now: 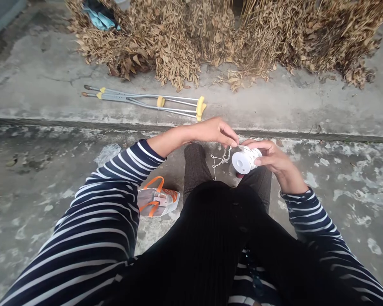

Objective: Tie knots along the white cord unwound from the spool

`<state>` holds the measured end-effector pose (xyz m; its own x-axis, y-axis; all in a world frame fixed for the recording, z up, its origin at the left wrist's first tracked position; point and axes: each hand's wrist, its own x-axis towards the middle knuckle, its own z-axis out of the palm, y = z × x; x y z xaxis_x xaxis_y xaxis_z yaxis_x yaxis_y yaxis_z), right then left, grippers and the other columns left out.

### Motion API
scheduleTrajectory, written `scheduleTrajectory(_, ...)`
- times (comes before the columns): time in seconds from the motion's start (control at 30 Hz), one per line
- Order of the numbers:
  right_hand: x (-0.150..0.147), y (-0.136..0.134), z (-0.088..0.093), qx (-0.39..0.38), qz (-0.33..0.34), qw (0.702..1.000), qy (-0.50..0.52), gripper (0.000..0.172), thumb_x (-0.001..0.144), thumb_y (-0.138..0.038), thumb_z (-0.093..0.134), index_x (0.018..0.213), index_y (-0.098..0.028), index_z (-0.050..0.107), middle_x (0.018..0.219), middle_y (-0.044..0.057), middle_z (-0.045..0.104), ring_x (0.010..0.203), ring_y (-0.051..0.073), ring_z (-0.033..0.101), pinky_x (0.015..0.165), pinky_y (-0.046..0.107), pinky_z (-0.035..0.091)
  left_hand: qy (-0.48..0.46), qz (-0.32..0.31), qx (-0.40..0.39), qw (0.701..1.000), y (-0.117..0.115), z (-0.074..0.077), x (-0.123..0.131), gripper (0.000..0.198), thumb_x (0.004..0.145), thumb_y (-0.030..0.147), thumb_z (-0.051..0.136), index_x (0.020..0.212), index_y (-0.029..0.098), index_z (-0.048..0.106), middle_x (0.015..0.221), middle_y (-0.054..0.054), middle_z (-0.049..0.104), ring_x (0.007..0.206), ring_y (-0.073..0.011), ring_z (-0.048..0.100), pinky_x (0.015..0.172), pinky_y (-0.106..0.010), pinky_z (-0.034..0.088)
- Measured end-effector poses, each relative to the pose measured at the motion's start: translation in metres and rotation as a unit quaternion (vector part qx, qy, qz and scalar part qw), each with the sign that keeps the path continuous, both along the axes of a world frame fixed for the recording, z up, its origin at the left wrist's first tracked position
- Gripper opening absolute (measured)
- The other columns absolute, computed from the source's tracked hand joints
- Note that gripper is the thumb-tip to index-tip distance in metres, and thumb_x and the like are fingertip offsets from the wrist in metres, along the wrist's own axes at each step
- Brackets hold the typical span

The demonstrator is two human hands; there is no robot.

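My right hand (271,158) is wrapped around a white spool (244,161) of thread, its flat round end facing me, above my knees. My left hand (217,131) reaches across and pinches the white thread (223,159) at the spool's top. A loose, knotted length of that thread dangles down from the pinch over my dark trousers. Both sleeves are navy with white stripes.
A clear plastic bag with orange handles (157,201) lies on the concrete by my left knee. A pair of metal crutches with yellow pads (147,101) lies on the raised ledge beyond. Piles of dried brown plants (210,38) line the far side. A concrete step edge runs across.
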<state>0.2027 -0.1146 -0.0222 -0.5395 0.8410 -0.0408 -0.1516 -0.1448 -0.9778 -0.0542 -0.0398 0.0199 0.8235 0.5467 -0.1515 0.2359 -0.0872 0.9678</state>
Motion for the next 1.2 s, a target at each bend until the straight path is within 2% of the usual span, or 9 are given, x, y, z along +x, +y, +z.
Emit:
scheduleTrajectory(0.2, -0.005, 0.001, 0.005, 0.006, 0.011, 1.0, -0.008, 0.046, 0.058, -0.036, 0.097, 0.102, -0.037, 0.084, 0.119, 0.0, 0.077, 0.11, 0.021, 0.07, 0.107, 0.043, 0.05, 0.0, 0.03, -0.007, 1.0, -0.001, 0.003, 0.003, 0.019, 0.072, 0.031, 0.085, 0.084, 0.017, 0.084, 0.066, -0.002, 0.071, 0.061, -0.0088, 0.061, 0.068, -0.023, 0.048)
scheduleTrajectory(0.37, -0.007, 0.001, 0.009, 0.031, 0.01, 0.999, -0.037, 0.05, 0.059, -0.034, 0.097, 0.107, -0.036, 0.083, 0.121, 0.002, 0.077, 0.115, 0.023, 0.069, 0.111, 0.047, 0.048, -0.015, -0.002, -0.062, 0.998, 0.0, 0.002, 0.002, 0.018, 0.077, 0.033, 0.084, 0.081, 0.015, 0.083, 0.06, -0.003, 0.067, 0.053, -0.0085, 0.057, 0.061, -0.024, 0.048)
scheduleTrajectory(0.53, -0.009, -0.001, 0.006, 0.008, 0.01, 0.999, -0.047, 0.055, 0.058, -0.038, 0.098, 0.111, -0.036, 0.082, 0.12, 0.002, 0.078, 0.109, 0.022, 0.071, 0.106, 0.044, 0.052, -0.02, -0.021, -0.094, 0.995, 0.0, -0.001, 0.0, 0.023, 0.078, 0.037, 0.085, 0.081, 0.014, 0.082, 0.06, -0.004, 0.066, 0.051, -0.0096, 0.055, 0.059, -0.027, 0.048)
scheduleTrajectory(0.67, -0.009, -0.001, 0.006, 0.041, 0.043, 0.998, -0.031, 0.048, 0.063, -0.037, 0.096, 0.109, -0.039, 0.082, 0.117, 0.0, 0.077, 0.109, 0.02, 0.069, 0.103, 0.041, 0.052, -0.008, -0.035, -0.102, 0.994, -0.002, 0.002, -0.001, 0.022, 0.076, 0.037, 0.086, 0.078, 0.016, 0.081, 0.057, -0.003, 0.064, 0.05, -0.0104, 0.057, 0.056, -0.026, 0.047)
scheduleTrajectory(0.8, -0.01, 0.003, 0.013, 0.081, 0.084, 0.993, -0.026, 0.04, 0.068, -0.039, 0.093, 0.107, -0.039, 0.082, 0.114, 0.0, 0.075, 0.108, 0.019, 0.067, 0.099, 0.04, 0.053, -0.017, -0.005, -0.103, 0.995, -0.005, 0.008, -0.003, 0.021, 0.075, 0.036, 0.085, 0.077, 0.015, 0.08, 0.066, -0.006, 0.071, 0.057, -0.0121, 0.064, 0.061, -0.026, 0.052)
scheduleTrajectory(0.97, -0.006, 0.013, 0.017, 0.127, 0.095, 0.983, -0.091, 0.036, 0.072, -0.033, 0.091, 0.107, -0.036, 0.082, 0.116, 0.001, 0.072, 0.108, 0.02, 0.067, 0.099, 0.042, 0.053, -0.033, 0.009, -0.143, 0.989, -0.003, 0.005, -0.006, 0.022, 0.078, 0.033, 0.081, 0.086, 0.013, 0.08, 0.079, -0.009, 0.077, 0.067, -0.0118, 0.069, 0.061, -0.022, 0.051)
scheduleTrajectory(1.1, -0.002, 0.016, 0.015, 0.151, 0.082, 0.975, -0.139, 0.035, 0.073, -0.029, 0.09, 0.107, -0.035, 0.082, 0.113, 0.001, 0.07, 0.106, 0.019, 0.067, 0.099, 0.04, 0.052, -0.046, 0.035, -0.172, 0.983, -0.004, -0.001, -0.005, 0.02, 0.08, 0.031, 0.079, 0.087, 0.012, 0.078, 0.082, -0.01, 0.077, 0.072, -0.0125, 0.071, 0.063, -0.021, 0.052)
scheduleTrajectory(1.2, 0.0, 0.015, 0.014, 0.154, 0.057, 0.971, -0.171, 0.035, 0.072, -0.03, 0.09, 0.106, -0.035, 0.082, 0.113, 0.001, 0.069, 0.103, 0.019, 0.066, 0.093, 0.038, 0.053, -0.063, 0.043, -0.2, 0.977, -0.008, -0.006, -0.003, 0.018, 0.082, 0.029, 0.077, 0.088, 0.012, 0.076, 0.085, -0.01, 0.077, 0.075, -0.0135, 0.071, 0.069, -0.024, 0.056)
